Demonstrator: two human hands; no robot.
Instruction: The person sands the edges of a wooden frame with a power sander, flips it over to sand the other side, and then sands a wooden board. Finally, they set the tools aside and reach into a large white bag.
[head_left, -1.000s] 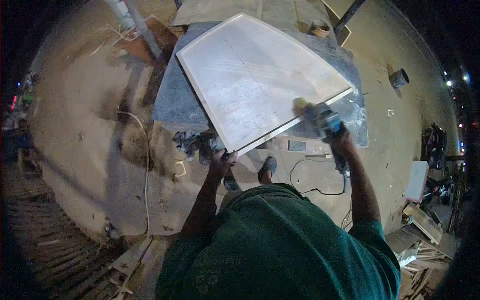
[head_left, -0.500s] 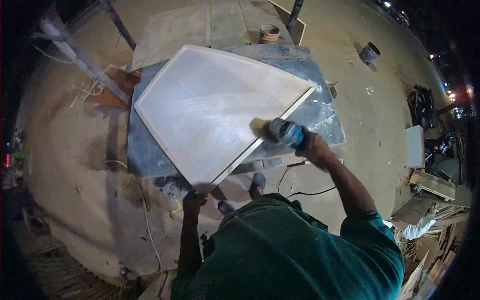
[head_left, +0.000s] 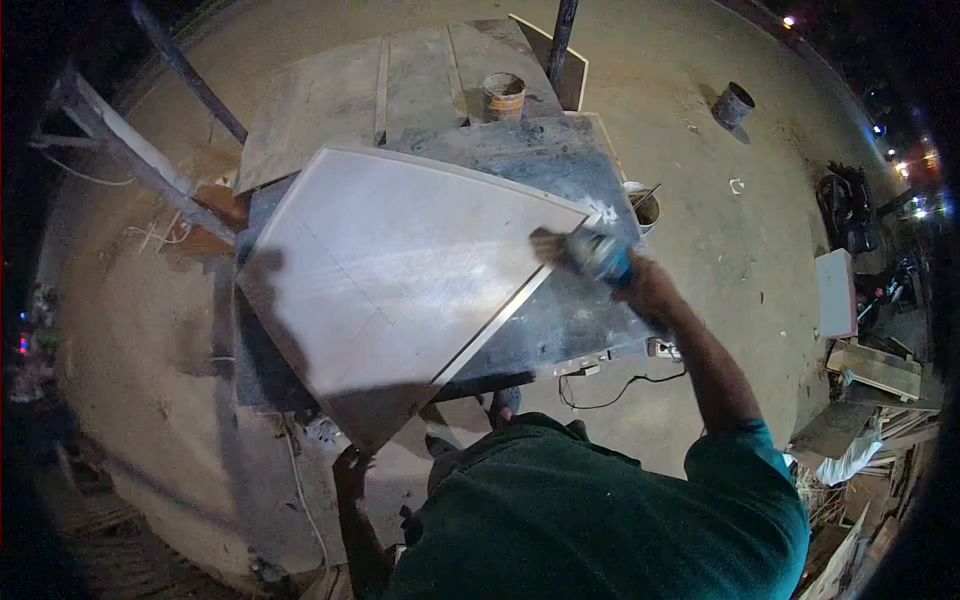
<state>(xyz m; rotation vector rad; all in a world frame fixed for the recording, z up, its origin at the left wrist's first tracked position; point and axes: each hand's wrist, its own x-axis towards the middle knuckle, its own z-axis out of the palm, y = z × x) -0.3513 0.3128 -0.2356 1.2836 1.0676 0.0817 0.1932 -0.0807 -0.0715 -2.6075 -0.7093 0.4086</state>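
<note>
My right hand [head_left: 648,287] is wrapped round a blue angle grinder [head_left: 606,256], whose blurred disc end lies over the right edge of a pale flat panel [head_left: 400,260]. The panel has raised edge strips and rests at a slant on a dark worktable [head_left: 560,165]. At the panel's near corner, my left hand [head_left: 352,468] is closed on the edge; shadow hides part of the fingers. A thin line and a small mark show on the panel's surface.
An orange-banded bucket [head_left: 503,98] stands at the table's back, another bucket [head_left: 642,207] at its right side. A dark bucket [head_left: 733,106] is on the ground. A cable [head_left: 625,392] runs beneath the table. Scrap wood [head_left: 870,370] lies right; a post [head_left: 150,150] leans left.
The panel's near corner has come toward me with my left hand. The grinder has shifted a little to the right along the panel's edge. A shadow now covers the panel's near and left parts.
</note>
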